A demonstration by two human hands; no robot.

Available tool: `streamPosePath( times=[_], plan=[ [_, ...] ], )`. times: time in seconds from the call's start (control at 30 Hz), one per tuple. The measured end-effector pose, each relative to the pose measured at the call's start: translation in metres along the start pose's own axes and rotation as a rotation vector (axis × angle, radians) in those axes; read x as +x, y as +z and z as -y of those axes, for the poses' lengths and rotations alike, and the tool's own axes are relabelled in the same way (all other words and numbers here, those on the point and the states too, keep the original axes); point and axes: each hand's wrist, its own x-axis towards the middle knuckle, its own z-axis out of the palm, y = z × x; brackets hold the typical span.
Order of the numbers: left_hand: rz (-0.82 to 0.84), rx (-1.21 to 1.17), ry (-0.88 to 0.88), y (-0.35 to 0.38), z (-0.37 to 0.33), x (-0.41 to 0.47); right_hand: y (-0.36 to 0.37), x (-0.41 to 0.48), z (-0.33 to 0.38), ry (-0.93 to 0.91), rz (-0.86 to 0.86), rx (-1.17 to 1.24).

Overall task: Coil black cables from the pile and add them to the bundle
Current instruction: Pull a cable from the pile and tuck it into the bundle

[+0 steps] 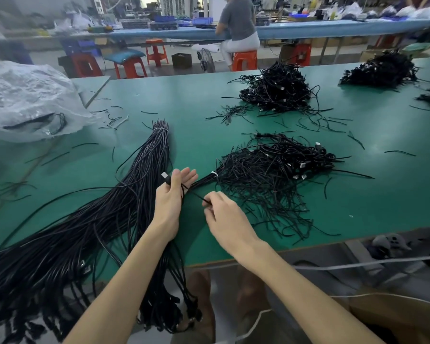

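Because the black cable is light, limp and springy, my left grip thumb-pins its plug end while my right grip pinches the slack, between pile and bundle.

The long tied bundle of black cables spills off the green table and runs out past the left and bottom edges. The right hand shows only its back, so its grip on the thin black cable is hidden under the knuckles. Loops round the left hand? Too fine to count. The crinkled clear plastic bag is cut by the left edge; far workshop, all blur.
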Motion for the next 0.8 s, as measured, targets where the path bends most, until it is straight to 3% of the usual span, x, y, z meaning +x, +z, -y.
streamPosePath(
  times=[0.1,0.2,0.37,0.6,0.8],
  plan=[
    [-0.007,0.017,0.011,0.001,0.001,0.000,0.006,-0.007,0.005,-0.068,-0.068,-0.324],
    [-0.038,0.005,0.020,0.001,0.000,-0.001,0.011,-0.008,0.007,-0.052,-0.128,-0.413],
    [-0.131,-0.090,0.022,-0.001,-0.002,0.000,0.010,0.004,-0.004,-0.017,-0.138,-0.394],
    [-0.097,-0.158,-0.007,0.000,-0.004,-0.001,0.001,0.037,-0.008,0.029,-0.084,-0.417],
    [-0.100,-0.167,-0.019,-0.002,-0.004,-0.001,0.005,0.046,-0.004,0.086,-0.051,-0.111]
  ],
)
